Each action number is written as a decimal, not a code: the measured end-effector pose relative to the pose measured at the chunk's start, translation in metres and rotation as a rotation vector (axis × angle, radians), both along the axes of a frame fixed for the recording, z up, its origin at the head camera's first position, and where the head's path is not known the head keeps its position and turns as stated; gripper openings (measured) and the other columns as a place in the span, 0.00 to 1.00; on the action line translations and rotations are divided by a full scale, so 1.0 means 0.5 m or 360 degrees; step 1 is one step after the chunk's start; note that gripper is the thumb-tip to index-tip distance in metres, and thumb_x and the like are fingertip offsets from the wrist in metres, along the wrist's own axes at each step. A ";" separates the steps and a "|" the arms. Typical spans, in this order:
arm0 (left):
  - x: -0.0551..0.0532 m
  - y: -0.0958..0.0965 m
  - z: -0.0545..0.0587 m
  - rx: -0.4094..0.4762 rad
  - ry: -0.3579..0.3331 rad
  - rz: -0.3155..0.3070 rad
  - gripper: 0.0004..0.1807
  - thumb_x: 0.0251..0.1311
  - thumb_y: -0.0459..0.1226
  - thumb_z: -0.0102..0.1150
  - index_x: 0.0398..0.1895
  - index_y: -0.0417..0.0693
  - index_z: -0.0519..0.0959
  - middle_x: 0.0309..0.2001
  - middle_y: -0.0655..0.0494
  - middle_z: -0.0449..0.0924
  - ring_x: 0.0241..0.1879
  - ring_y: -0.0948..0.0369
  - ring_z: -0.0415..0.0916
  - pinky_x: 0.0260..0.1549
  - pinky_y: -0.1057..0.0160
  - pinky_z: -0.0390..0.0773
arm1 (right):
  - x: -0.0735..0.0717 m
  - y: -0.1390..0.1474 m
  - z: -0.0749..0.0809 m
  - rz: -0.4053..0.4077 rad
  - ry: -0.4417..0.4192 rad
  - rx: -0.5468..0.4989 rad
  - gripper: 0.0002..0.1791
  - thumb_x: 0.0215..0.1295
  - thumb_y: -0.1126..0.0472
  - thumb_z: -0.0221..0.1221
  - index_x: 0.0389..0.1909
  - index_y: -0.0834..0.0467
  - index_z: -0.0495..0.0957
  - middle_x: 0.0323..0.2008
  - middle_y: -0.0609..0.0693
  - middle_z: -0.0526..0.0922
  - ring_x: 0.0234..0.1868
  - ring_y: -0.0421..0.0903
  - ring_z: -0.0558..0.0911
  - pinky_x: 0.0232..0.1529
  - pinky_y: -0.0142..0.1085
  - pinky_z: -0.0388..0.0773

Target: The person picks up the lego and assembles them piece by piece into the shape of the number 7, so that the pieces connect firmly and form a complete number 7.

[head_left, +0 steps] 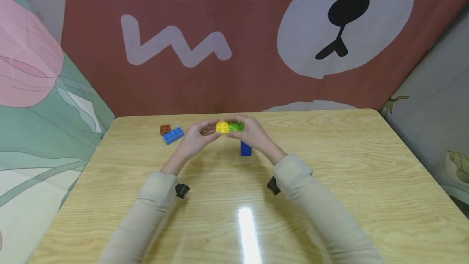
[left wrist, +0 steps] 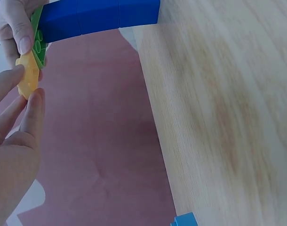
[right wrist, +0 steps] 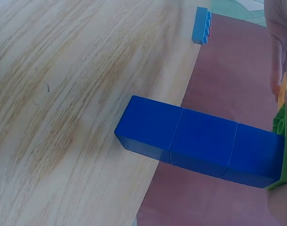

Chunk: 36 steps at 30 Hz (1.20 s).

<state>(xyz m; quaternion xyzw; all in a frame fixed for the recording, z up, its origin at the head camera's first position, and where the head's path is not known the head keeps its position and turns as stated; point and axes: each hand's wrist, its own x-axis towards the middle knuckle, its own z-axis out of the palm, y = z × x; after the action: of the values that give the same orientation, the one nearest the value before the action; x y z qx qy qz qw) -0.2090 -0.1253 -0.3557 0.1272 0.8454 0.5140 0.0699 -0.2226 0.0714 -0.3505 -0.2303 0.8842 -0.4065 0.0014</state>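
My left hand [head_left: 198, 137] pinches a yellow toy brick [head_left: 222, 127] between thumb and fingertips. Right beside the yellow brick is a green brick [head_left: 235, 126], held at its edges by my right hand [head_left: 253, 134]. The green piece sits across the top of an upright tower of blue bricks [right wrist: 200, 139], three high, standing on the table. In the left wrist view, the yellow brick [left wrist: 28, 77] meets the end of the green brick [left wrist: 40, 44], which juts out past the tower. From the head, my right hand hides most of the blue tower [head_left: 246, 149].
A lighter blue brick [head_left: 173, 135] lies at the back left of the wooden table [head_left: 220, 199], next to a brown brick [head_left: 165, 129]. Behind the table's far edge hangs a reddish-brown cloth [head_left: 205, 89] with a bear's muzzle on it.
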 end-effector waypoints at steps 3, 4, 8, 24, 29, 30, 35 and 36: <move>-0.001 -0.002 -0.001 -0.0009 0.0010 -0.0005 0.26 0.64 0.38 0.59 0.66 0.47 0.70 0.64 0.44 0.70 0.61 0.49 0.73 0.56 0.57 0.78 | 0.001 -0.001 -0.001 0.0007 0.0014 0.0007 0.25 0.59 0.61 0.65 0.58 0.60 0.76 0.57 0.56 0.79 0.60 0.53 0.76 0.63 0.46 0.73; -0.001 -0.002 -0.001 -0.0010 0.0012 -0.0008 0.26 0.64 0.39 0.59 0.66 0.46 0.70 0.64 0.44 0.70 0.61 0.49 0.73 0.56 0.57 0.78 | 0.001 -0.001 -0.001 0.0010 0.0020 0.0008 0.24 0.59 0.61 0.65 0.58 0.61 0.76 0.57 0.56 0.79 0.60 0.53 0.76 0.63 0.46 0.73; -0.002 -0.004 -0.002 0.0007 0.0009 -0.0026 0.27 0.64 0.39 0.58 0.66 0.46 0.69 0.65 0.44 0.70 0.61 0.49 0.73 0.56 0.56 0.78 | 0.002 0.000 -0.001 0.0012 0.0042 0.0011 0.24 0.59 0.61 0.65 0.57 0.61 0.76 0.56 0.56 0.80 0.59 0.53 0.77 0.61 0.45 0.75; -0.037 -0.161 -0.062 -0.0185 0.0072 0.0525 0.24 0.69 0.37 0.49 0.66 0.38 0.66 0.63 0.38 0.70 0.63 0.45 0.68 0.63 0.49 0.71 | 0.000 0.001 0.005 -0.0046 -0.0135 0.0034 0.23 0.60 0.58 0.65 0.56 0.55 0.77 0.57 0.53 0.79 0.56 0.51 0.78 0.57 0.46 0.76; -0.040 -0.219 -0.087 -0.0252 -0.0001 0.0648 0.25 0.68 0.33 0.49 0.66 0.34 0.64 0.64 0.34 0.67 0.64 0.42 0.65 0.64 0.47 0.69 | 0.001 0.001 0.007 -0.0045 -0.0159 0.0032 0.23 0.60 0.57 0.65 0.57 0.55 0.77 0.58 0.53 0.79 0.56 0.51 0.78 0.57 0.46 0.76; -0.039 -0.227 -0.090 -0.0259 -0.0028 0.0653 0.25 0.67 0.33 0.49 0.66 0.33 0.63 0.64 0.34 0.66 0.65 0.41 0.64 0.64 0.46 0.68 | 0.001 0.001 0.007 -0.0045 -0.0160 0.0033 0.23 0.60 0.57 0.65 0.57 0.55 0.77 0.58 0.53 0.79 0.56 0.51 0.78 0.56 0.46 0.76; -0.035 -0.250 -0.103 -0.0303 -0.0152 0.0631 0.29 0.66 0.33 0.51 0.69 0.34 0.59 0.69 0.33 0.59 0.67 0.39 0.59 0.65 0.43 0.67 | -0.001 0.002 0.004 -0.0047 -0.0166 0.0025 0.22 0.60 0.58 0.65 0.56 0.54 0.77 0.58 0.53 0.79 0.56 0.51 0.78 0.56 0.45 0.77; -0.035 -0.252 -0.105 -0.0315 -0.0170 0.0621 0.30 0.66 0.33 0.51 0.69 0.35 0.59 0.69 0.33 0.59 0.67 0.39 0.59 0.64 0.43 0.67 | -0.002 0.002 0.003 -0.0046 -0.0168 0.0022 0.22 0.60 0.58 0.65 0.56 0.54 0.78 0.58 0.52 0.79 0.56 0.51 0.78 0.56 0.45 0.77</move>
<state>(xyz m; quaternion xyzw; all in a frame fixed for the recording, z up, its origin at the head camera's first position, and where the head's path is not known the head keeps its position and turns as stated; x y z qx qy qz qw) -0.2267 -0.2515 -0.4083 -0.0736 0.8954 0.4385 0.0259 -0.2235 0.0725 -0.3488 -0.1956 0.8889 -0.4120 0.0437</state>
